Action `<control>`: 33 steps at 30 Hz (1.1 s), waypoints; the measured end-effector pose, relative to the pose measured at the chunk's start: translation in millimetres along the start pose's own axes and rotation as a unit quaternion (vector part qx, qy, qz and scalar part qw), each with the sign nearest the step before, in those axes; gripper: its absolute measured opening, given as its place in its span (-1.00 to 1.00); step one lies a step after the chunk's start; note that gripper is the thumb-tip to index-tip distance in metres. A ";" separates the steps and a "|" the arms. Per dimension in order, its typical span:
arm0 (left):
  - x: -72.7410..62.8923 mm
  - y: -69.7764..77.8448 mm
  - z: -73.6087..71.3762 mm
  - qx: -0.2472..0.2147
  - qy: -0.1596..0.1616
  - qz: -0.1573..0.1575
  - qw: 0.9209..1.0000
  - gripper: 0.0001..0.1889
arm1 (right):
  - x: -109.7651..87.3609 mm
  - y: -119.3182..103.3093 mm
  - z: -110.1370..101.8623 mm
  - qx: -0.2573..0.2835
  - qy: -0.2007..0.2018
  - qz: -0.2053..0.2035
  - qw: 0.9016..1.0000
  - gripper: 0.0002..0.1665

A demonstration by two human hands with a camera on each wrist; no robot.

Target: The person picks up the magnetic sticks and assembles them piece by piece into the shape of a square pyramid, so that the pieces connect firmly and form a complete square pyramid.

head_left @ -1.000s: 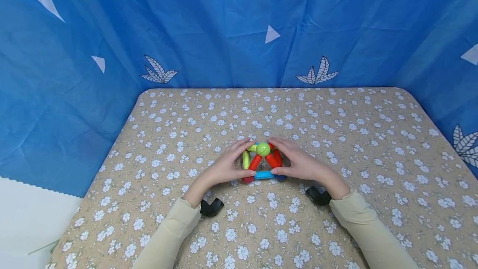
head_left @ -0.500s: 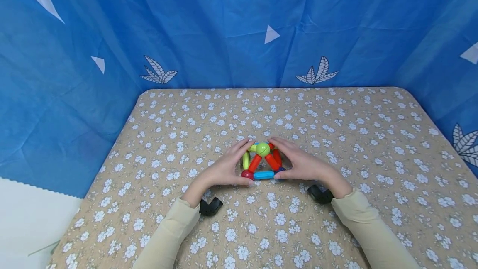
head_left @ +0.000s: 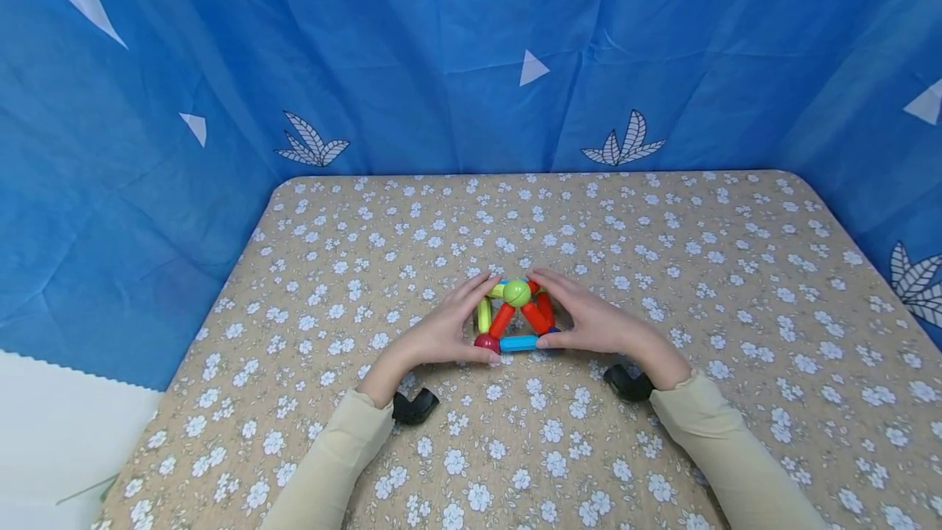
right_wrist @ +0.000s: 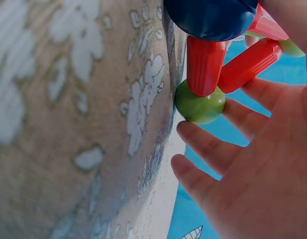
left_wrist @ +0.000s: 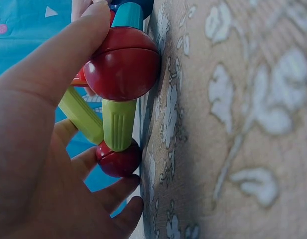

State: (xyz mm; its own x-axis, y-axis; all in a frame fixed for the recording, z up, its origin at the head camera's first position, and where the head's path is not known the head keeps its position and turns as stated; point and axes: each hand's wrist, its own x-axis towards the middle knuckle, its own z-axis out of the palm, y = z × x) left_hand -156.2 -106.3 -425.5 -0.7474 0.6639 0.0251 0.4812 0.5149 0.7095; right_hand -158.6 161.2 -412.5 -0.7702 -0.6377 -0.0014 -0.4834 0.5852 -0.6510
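Note:
A pyramid of magnetic building sticks and balls (head_left: 503, 321) stands on the table between both hands. A green ball (head_left: 517, 293) tops it, and a light blue stick (head_left: 518, 343) runs along its front base. My left hand (head_left: 445, 330) grips the left side, thumb at the front red ball (left_wrist: 122, 64) and fingers by the rear red ball (left_wrist: 118, 158). On the other side my right hand (head_left: 599, 324) holds it, thumb near the dark blue ball (right_wrist: 213, 17), fingers by the rear green ball (right_wrist: 200, 102). Hands hide parts of the base corners.
The table (head_left: 383, 268) has a beige floral cloth. A blue curtain (head_left: 456, 64) with white leaf prints hangs behind it and at both sides. Black wrist devices (head_left: 415, 406) sit under both wrists, close to the cloth.
My left thumb has slid down off the upper side of the front red ball to its front. The right thumb shifted outward, then slightly back in. The pyramid stays nearly in place.

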 end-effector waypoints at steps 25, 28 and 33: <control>-5.6 -12.7 -12.0 -0.008 -0.027 -0.050 0.998 -0.04 | -1.8 14.6 -6.6 0.031 -0.013 0.042 0.999 0.01; -6.7 -15.1 -14.8 -0.013 -0.023 -0.059 0.998 -0.08 | -4.8 18.9 -10.6 0.031 -0.013 0.064 0.997 0.00; -8.6 -20.9 -20.7 -0.025 0.000 -0.086 0.996 -0.16 | -8.5 26.9 -16.7 0.025 -0.011 0.091 0.995 -0.06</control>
